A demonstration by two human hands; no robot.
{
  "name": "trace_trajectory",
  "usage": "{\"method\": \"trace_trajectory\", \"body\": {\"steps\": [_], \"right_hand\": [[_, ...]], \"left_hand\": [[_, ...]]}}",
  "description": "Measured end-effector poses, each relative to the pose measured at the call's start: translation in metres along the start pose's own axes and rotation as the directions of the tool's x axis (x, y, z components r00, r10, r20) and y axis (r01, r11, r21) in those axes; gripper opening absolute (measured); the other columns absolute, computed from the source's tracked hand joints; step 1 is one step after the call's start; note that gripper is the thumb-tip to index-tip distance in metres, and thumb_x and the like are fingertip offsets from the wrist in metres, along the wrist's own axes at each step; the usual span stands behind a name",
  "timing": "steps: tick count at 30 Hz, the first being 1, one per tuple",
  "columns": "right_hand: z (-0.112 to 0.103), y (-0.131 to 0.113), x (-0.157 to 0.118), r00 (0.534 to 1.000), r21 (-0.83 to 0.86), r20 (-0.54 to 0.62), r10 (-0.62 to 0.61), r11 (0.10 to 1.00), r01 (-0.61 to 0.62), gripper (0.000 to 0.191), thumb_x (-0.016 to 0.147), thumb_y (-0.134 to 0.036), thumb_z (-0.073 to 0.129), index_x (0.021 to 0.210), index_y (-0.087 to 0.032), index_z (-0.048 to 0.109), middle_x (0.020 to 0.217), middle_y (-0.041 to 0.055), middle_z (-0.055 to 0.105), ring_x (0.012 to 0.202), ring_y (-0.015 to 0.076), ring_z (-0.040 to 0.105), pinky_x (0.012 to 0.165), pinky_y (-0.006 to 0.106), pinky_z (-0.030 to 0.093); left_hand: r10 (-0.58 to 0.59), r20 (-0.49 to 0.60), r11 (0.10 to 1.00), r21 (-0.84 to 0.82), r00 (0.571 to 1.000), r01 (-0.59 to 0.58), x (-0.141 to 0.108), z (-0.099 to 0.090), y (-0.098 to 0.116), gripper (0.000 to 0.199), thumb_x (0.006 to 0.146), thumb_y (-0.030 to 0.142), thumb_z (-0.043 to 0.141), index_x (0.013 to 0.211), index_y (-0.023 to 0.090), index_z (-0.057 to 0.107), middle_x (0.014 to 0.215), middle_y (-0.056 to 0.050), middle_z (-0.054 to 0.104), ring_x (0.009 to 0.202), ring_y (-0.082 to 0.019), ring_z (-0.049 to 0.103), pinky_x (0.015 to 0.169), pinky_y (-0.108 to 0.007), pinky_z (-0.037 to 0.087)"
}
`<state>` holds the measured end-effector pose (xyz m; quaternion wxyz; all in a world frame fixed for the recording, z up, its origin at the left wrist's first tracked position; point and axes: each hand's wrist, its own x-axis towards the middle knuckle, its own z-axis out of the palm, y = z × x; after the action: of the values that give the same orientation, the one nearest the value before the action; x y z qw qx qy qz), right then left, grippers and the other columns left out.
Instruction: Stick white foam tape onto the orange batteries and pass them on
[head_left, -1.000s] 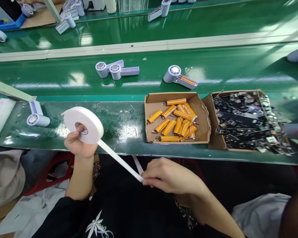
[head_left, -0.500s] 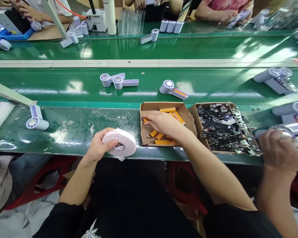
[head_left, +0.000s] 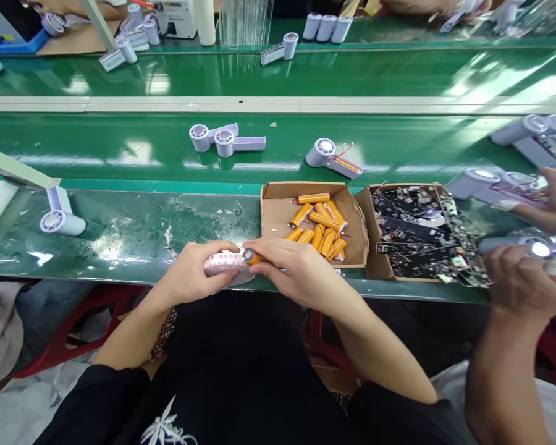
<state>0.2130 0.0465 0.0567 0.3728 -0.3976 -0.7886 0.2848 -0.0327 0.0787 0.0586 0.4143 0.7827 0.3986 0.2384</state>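
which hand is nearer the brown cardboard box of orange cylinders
Right: the right hand overlaps the brown cardboard box of orange cylinders at its near left corner in view; the left hand is farther left.

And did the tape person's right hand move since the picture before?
Yes, left and lower: the right hand was in the box of orange cylinders; now it reaches past that box's left edge.

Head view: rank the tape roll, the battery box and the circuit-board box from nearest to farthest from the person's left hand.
1. Tape roll: held in the left hand.
2. Battery box: to that hand's right.
3. Circuit-board box: farther right, beside the battery box.
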Motion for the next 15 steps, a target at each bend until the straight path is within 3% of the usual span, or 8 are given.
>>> {"method": "trace_trajectory", "body": {"steps": [2, 3, 5, 7, 8, 11, 13, 15], "right_hand": [[0.012, 0.003, -0.007, 0.967, 0.162, -0.221, 0.125, 0.983, -0.090, 0.019, 0.103, -0.027, 0.068, 0.119, -0.024, 0.076, 0.116, 0.0067, 0.082, 0.103, 0.0223, 0.079, 0.094, 0.034, 0.064], [0.021, 0.004, -0.010, 0.909, 0.282, -0.364, 0.204, 0.954, -0.101, 0.019, 0.104, -0.034, 0.067, 0.118, -0.025, 0.075, 0.115, 0.0062, 0.081, 0.100, 0.0219, 0.079, 0.091, 0.035, 0.065], [0.043, 0.003, -0.015, 0.708, 0.515, -0.600, 0.373, 0.857, -0.015, 0.028, 0.103, -0.049, 0.066, 0.120, -0.027, 0.071, 0.117, 0.0069, 0.080, 0.098, 0.0228, 0.080, 0.089, 0.039, 0.066], [0.067, 0.001, -0.018, 0.509, 0.639, -0.696, 0.506, 0.761, 0.116, 0.038, 0.100, -0.058, 0.067, 0.122, -0.028, 0.066, 0.117, 0.0071, 0.079, 0.099, 0.0239, 0.080, 0.091, 0.043, 0.067], [0.079, 0.000, -0.019, 0.451, 0.664, -0.707, 0.545, 0.732, 0.155, 0.039, 0.099, -0.059, 0.069, 0.123, -0.029, 0.064, 0.117, 0.0068, 0.079, 0.101, 0.0242, 0.080, 0.093, 0.045, 0.066], [0.107, -0.006, -0.023, 0.427, 0.668, -0.710, 0.560, 0.728, 0.155, 0.039, 0.098, -0.053, 0.073, 0.128, -0.032, 0.057, 0.123, 0.0068, 0.079, 0.111, 0.0254, 0.079, 0.100, 0.050, 0.064], [0.111, -0.009, -0.028, 0.467, 0.632, -0.699, 0.541, 0.773, 0.051, 0.042, 0.099, -0.054, 0.070, 0.131, -0.032, 0.054, 0.124, 0.0098, 0.078, 0.115, 0.0281, 0.078, 0.102, 0.054, 0.063], [0.097, -0.010, -0.034, 0.561, 0.591, -0.621, 0.547, 0.797, -0.123, 0.044, 0.098, -0.055, 0.069, 0.130, -0.028, 0.056, 0.118, 0.0135, 0.080, 0.116, 0.0322, 0.077, 0.102, 0.057, 0.063]], "left_hand": [[0.011, -0.105, 0.998, -0.057, 0.994, -0.017, -0.002, 0.005, 0.001, 0.026, 0.087, 0.031, 0.077, 0.110, 0.021, 0.078, 0.093, -0.001, 0.080, 0.071, -0.015, 0.070, 0.069, -0.024, 0.054], [0.013, -0.167, 0.993, -0.113, 0.986, -0.032, -0.003, 0.009, -0.001, 0.026, 0.088, 0.033, 0.078, 0.111, 0.021, 0.078, 0.096, -0.002, 0.080, 0.074, -0.015, 0.071, 0.069, -0.024, 0.055], [-0.006, -0.270, 0.966, -0.252, 0.963, -0.065, -0.006, 0.019, -0.007, 0.033, 0.088, 0.041, 0.081, 0.112, 0.020, 0.077, 0.100, -0.005, 0.080, 0.079, -0.017, 0.072, 0.069, -0.024, 0.056], [-0.057, -0.318, 0.919, -0.387, 0.946, -0.074, -0.009, 0.032, -0.017, 0.046, 0.082, 0.052, 0.086, 0.112, 0.019, 0.077, 0.100, -0.007, 0.078, 0.076, -0.017, 0.071, 0.065, -0.024, 0.056], [-0.094, -0.331, 0.895, -0.442, 0.939, -0.066, -0.009, 0.038, -0.022, 0.054, 0.078, 0.058, 0.089, 0.112, 0.018, 0.076, 0.098, -0.007, 0.077, 0.074, -0.016, 0.069, 0.062, -0.023, 0.056], [-0.224, -0.357, 0.819, -0.573, 0.907, -0.023, -0.010, 0.053, -0.033, 0.073, 0.068, 0.075, 0.088, 0.114, 0.020, 0.073, 0.086, -0.004, 0.073, 0.060, -0.013, 0.062, 0.054, -0.023, 0.051], [-0.304, -0.347, 0.775, -0.632, 0.888, 0.018, -0.012, 0.059, -0.035, 0.074, 0.070, 0.083, 0.081, 0.110, 0.022, 0.071, 0.070, 0.001, 0.066, 0.049, -0.012, 0.055, 0.047, -0.024, 0.046], [-0.353, -0.306, 0.756, -0.650, 0.884, 0.077, -0.015, 0.059, -0.033, 0.069, 0.076, 0.085, 0.074, 0.104, 0.022, 0.070, 0.057, 0.004, 0.057, 0.042, -0.012, 0.049, 0.043, -0.026, 0.043]]}}
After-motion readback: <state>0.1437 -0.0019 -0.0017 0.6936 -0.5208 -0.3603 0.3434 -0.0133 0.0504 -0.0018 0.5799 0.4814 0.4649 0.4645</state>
